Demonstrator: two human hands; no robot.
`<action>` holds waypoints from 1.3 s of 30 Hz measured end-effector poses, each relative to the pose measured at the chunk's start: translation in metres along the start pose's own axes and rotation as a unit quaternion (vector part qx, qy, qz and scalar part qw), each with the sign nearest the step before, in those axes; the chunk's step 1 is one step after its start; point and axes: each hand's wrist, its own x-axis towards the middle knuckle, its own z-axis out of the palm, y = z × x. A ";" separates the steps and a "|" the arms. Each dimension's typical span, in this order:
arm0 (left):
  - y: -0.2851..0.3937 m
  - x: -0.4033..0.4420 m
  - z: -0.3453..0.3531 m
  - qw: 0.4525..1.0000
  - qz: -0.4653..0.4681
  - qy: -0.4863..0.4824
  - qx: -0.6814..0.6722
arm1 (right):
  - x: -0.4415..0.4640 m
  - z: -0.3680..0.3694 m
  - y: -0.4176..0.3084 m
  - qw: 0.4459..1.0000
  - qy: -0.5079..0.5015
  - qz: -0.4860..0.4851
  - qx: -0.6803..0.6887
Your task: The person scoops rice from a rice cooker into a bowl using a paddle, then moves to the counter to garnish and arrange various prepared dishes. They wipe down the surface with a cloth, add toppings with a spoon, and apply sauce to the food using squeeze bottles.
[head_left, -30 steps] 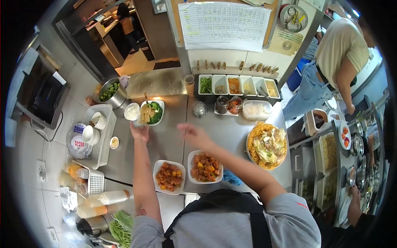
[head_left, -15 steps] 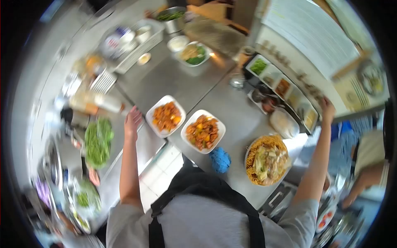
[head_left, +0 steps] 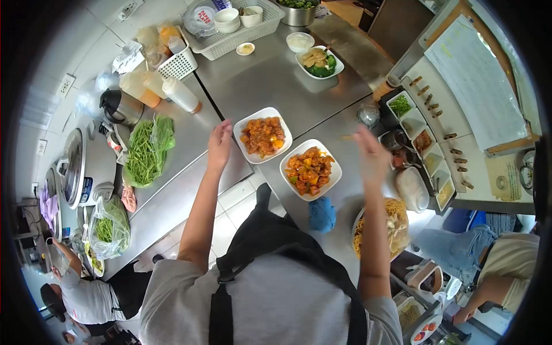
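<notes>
Just left of a white square bowl of glazed orange food point(head_left: 263, 135), my left hand point(head_left: 219, 144) hovers empty, its fingers loosely curled. My right hand point(head_left: 371, 150), blurred by motion, is closed on a small tan clip point(head_left: 347, 137) that looks wooden. It is to the upper right of a second bowl of similar food point(head_left: 310, 170). A blue cloth point(head_left: 322, 215) lies below that bowl. My right forearm partly covers the round plate of crispy noodles point(head_left: 397, 227). Farther back stands a bowl of broccoli and pale pieces point(head_left: 319, 62), beside a small bowl of rice point(head_left: 300, 41).
Along the right wall are a tray of garnish tubs point(head_left: 422, 141) and a row of wooden clips point(head_left: 428, 99). Squeeze bottles point(head_left: 181, 95) and bagged greens point(head_left: 146, 150) stand left. One person point(head_left: 92, 293) is at lower left, another point(head_left: 509, 267) at lower right.
The view has turned clockwise, toward the left counter. My right hand has come away from the clip row back over the counter, with a small clip in it. My left hand is nearer the left bowl.
</notes>
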 end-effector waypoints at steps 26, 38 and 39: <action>0.150 0.003 0.112 0.864 0.349 -0.363 -0.013 | -0.208 0.015 -0.008 0.963 0.154 0.183 -0.127; 0.144 -0.125 0.242 0.741 0.381 -0.553 0.003 | -0.332 -0.073 0.096 0.836 0.402 0.333 0.172; 0.142 -0.128 0.246 0.736 0.402 -0.543 0.031 | -0.342 -0.090 0.118 0.831 0.389 0.330 0.222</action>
